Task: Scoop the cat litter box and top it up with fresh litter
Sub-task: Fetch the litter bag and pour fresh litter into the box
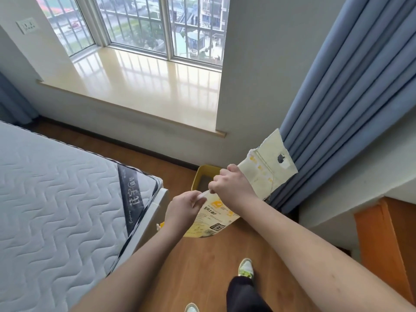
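Observation:
A pale yellow litter bag (pixel 213 221) hangs in the air in front of me, above the wooden floor. My left hand (pixel 183 207) pinches one side of its top edge. My right hand (pixel 231 184) grips the other side, where a torn-open flap (pixel 267 167) with a hanging hole sticks up to the right. Behind both hands, on the floor against the wall, stands the yellow litter box (pixel 203 174); only its near-left corner and a patch of grey litter show. No scoop is visible.
A quilted mattress (pixel 58 199) on its bed frame fills the left. A blue curtain (pixel 349 86) hangs at the right, beside an orange wooden cabinet (pixel 387 233). A window sill (pixel 139 86) lies ahead. My shoes and a dark trouser leg (pixel 243 287) stand on the floor.

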A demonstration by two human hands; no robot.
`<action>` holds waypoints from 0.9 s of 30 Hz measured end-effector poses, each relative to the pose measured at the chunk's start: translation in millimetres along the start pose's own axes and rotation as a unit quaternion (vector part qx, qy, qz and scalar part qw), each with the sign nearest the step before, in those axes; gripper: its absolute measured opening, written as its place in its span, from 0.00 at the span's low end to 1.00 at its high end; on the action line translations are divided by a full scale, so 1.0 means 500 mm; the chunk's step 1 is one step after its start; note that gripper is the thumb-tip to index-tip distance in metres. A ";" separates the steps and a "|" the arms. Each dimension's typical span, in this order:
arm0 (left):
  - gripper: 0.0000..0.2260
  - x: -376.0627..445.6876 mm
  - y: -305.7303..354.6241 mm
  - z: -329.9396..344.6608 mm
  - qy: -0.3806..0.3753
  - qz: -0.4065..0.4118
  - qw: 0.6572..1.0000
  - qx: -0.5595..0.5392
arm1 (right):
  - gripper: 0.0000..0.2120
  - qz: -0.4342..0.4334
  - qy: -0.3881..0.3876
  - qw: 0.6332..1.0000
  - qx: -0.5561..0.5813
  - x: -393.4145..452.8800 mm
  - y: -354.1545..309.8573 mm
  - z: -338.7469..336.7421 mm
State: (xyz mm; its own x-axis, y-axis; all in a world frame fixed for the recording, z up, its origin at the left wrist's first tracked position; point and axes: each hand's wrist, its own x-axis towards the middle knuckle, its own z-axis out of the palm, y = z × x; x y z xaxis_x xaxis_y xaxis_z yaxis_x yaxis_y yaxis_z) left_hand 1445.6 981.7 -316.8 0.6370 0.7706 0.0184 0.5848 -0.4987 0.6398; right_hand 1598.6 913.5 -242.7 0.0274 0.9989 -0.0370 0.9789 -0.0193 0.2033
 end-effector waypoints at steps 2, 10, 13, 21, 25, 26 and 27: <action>0.10 0.021 -0.021 0.018 -0.026 -0.027 0.999 0.019 | 0.09 -0.023 -0.010 1.000 0.004 0.020 0.019 0.027; 0.15 0.102 -0.107 0.107 -0.117 -0.104 0.984 0.088 | 0.11 -0.086 0.051 0.994 0.041 0.118 0.167 0.156; 0.10 0.140 -0.139 0.147 -0.112 -0.127 0.981 0.093 | 0.10 -0.105 0.066 0.990 0.068 0.157 0.199 0.228; 0.12 0.243 -0.315 0.274 -0.110 -0.164 0.979 0.041 | 0.09 -0.105 0.091 0.981 0.138 0.263 0.224 0.441; 0.18 0.255 -0.452 0.361 -0.135 -0.138 0.981 0.026 | 0.08 -0.107 0.119 0.973 0.168 0.300 0.201 0.573; 0.19 0.252 -0.485 0.382 -0.140 -0.126 0.982 0.026 | 0.07 -0.102 0.126 0.971 0.176 0.304 0.193 0.605; 0.19 0.248 -0.515 0.402 -0.137 -0.114 0.984 0.025 | 0.06 -0.096 0.135 0.969 0.184 0.307 0.185 0.637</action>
State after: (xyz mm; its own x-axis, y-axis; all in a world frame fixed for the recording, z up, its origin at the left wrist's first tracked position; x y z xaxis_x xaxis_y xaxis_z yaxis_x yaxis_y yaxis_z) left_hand 1474.9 1126.2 -633.9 0.5940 0.7320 -0.3338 0.7480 -0.3497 0.5642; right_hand 1757.9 1051.8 -541.4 -0.1673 0.9591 0.2283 0.9680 0.2038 -0.1467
